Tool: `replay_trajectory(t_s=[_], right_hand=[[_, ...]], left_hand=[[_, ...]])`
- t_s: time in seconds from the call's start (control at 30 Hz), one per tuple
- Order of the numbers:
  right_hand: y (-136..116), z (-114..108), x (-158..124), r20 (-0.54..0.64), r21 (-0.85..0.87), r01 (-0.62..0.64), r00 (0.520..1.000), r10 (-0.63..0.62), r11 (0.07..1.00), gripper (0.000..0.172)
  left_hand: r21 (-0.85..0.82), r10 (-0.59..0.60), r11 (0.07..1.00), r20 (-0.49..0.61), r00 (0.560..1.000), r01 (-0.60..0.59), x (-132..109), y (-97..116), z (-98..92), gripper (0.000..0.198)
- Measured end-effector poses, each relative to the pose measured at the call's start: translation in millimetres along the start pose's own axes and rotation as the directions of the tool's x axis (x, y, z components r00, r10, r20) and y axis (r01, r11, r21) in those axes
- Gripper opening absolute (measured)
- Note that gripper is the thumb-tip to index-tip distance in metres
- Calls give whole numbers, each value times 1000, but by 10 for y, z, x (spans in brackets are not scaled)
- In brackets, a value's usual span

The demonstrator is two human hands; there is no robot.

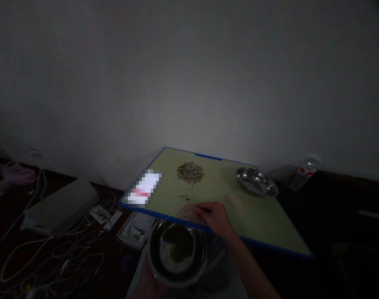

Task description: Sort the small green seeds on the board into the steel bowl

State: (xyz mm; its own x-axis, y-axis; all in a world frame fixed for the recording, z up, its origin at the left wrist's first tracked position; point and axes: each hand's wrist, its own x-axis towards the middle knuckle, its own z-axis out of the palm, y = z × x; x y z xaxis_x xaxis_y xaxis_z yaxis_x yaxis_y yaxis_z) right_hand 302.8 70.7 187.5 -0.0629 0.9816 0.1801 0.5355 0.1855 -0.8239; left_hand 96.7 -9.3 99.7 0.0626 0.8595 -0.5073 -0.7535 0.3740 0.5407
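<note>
My left hand (pixel 148 279), dim and partly hidden, grips the lower left side of a metal bowl (pixel 154 257) below the table's front edge. Dark, crumbly bits lie inside this bowl. At that edge, my right hand (pixel 212 215) pinches a clear, round, reddish-rimmed piece (pixel 187 212) against the tabletop; its exact kind is hard to make out. Beyond it, a few loose dark bits (pixel 185 197) lead toward a spread pile of small, seed-like pieces (pixel 191 172). A small pale heap (pixel 233 201) sits right of my right hand.
The pale green folding table (pixel 270 224) has a blue rim and stands by the wall. On its right edge rests a second metal bowl (pixel 257 181); a blurred bright screen (pixel 144 187) is at left. Beyond are a plastic bottle (pixel 303 173), a box (pixel 60 207) and tangled cables (pixel 72 249).
</note>
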Motion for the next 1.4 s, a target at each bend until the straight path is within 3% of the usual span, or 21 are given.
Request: replay_trajectory(t_s=[0.07, 0.2, 0.4, 0.57, 0.7, 0.83, 0.97, 1.07, 1.17, 1.3, 1.4], right_hand=[[-20, 7, -18, 9, 4, -10, 1000, 10, 1000, 28], [-65, 5, -22, 32, 14, -36, 999, 36, 999, 26], [-51, -148, 83, -221, -34, -68, 973, 59, 997, 27], [10, -278, 113, -306, -130, -101, 950, 58, 986, 25], [40, -285, 103, -335, -203, -134, 940, 59, 970, 25], [37, -264, 118, -318, -242, -130, 947, 48, 962, 25], [32, -235, 115, -289, -225, -122, 956, 54, 967, 24], [19, -207, 96, -284, -199, -122, 957, 62, 972, 25], [-8, -188, 80, -274, -205, -135, 959, 76, 969, 27], [-25, -173, 65, -271, -228, -126, 961, 61, 966, 29], [-15, -152, 53, -284, -234, -132, 957, 62, 963, 30]], left_hand=[[-30, -48, 998, 23, 999, 49, -51, 31, 68, 60], [-9, -53, 999, -81, 995, 52, -140, 113, 188, 67], [148, 45, 988, 48, 998, -51, -165, 195, 186, 68], [18, 30, 999, -16, 999, -30, -202, 230, 302, 63], [20, 41, 999, -37, 998, -40, -249, 252, 351, 68], [73, 31, 997, 2, 1000, -31, -252, 249, 283, 73], [119, 104, 987, 45, 994, -109, -144, 156, 159, 81], [109, 100, 989, 13, 995, -100, -51, 72, 96, 84], [62, 42, 997, -58, 997, -39, -11, 30, 67, 76], [-9, 60, 998, -75, 995, -61, -33, 26, 29, 59], [13, 24, 1000, -66, 998, -23, -61, 44, 21, 65]])
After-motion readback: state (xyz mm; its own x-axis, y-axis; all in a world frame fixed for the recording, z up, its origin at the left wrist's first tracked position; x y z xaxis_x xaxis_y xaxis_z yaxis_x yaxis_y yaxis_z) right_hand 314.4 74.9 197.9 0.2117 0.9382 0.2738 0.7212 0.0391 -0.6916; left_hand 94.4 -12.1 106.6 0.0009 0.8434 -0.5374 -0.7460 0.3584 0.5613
